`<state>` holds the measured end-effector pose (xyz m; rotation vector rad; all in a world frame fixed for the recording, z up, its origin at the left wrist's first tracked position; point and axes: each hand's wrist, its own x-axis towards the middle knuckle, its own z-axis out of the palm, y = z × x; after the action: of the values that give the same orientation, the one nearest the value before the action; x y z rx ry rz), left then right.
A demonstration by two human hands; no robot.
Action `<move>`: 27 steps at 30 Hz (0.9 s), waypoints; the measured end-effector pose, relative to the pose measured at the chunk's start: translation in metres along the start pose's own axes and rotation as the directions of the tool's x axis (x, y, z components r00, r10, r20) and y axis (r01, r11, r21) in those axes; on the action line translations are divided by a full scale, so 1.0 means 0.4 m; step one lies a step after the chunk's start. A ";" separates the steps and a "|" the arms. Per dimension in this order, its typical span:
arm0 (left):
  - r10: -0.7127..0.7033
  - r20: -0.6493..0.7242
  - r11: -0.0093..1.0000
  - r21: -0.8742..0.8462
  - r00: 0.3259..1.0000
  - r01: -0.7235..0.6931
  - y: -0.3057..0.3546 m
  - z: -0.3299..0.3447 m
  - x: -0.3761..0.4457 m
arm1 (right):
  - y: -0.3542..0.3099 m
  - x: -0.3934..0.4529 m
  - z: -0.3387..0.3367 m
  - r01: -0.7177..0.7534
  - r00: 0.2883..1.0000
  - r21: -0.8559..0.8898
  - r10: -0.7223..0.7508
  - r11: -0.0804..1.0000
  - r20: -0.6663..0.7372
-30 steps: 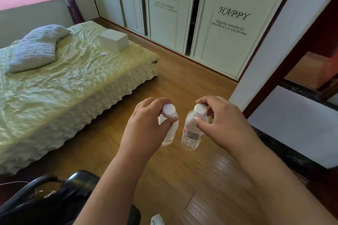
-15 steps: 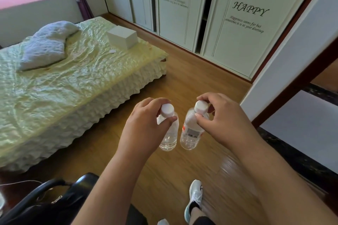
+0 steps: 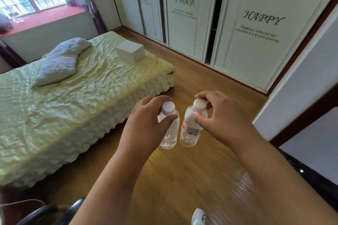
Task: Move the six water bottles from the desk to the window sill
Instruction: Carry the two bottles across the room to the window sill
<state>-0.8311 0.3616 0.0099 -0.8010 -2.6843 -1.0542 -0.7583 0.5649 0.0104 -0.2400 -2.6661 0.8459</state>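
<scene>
Left hand (image 3: 146, 124) clamped around the neck of 1 clear water bottle (image 3: 169, 133), right hand (image 3: 217, 115) pinching the cap end of a 2nd labelled bottle (image 3: 191, 131), both hanging side by side above wooden floor (image 3: 182, 179). Far left: green-covered bed (image 3: 64, 106), red window sill (image 3: 45, 18) beyond. Far right: wardrobe doors (image 3: 256, 23) lettered HAPPY.

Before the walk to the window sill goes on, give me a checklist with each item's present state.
1. Left hand has its bottle held near the cap: ok.
2. Right hand has the labelled bottle held at the cap: ok.
3. Both caps on: ok.
4. Bottles hanging apart, not knocking: ok.
5. Floor between the bed and wardrobe doors free: ok.
6. Free space on the window sill: cannot tell.
</scene>
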 end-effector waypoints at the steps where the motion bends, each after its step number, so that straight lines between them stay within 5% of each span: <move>1: -0.004 0.001 1.000 -0.015 1.000 0.004 0.010 0.016 0.017 | 0.019 0.017 -0.010 0.004 1.000 -0.002 -0.004 1.000 -0.002; 11: 0.008 0.001 0.996 -0.092 1.000 -0.008 0.086 0.138 0.153 | 0.142 0.132 -0.088 0.004 1.000 -0.020 -0.003 1.000 0.018; 27: 0.077 0.101 0.986 -0.153 0.992 -0.061 -0.015 0.289 0.512 | 0.256 0.399 -0.078 -0.221 0.975 -0.083 0.223 0.972 0.016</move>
<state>-1.0014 0.5221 -0.0138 -0.9965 -2.6658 -1.2412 -0.8893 0.7054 0.0162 -0.5606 -2.7359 0.8103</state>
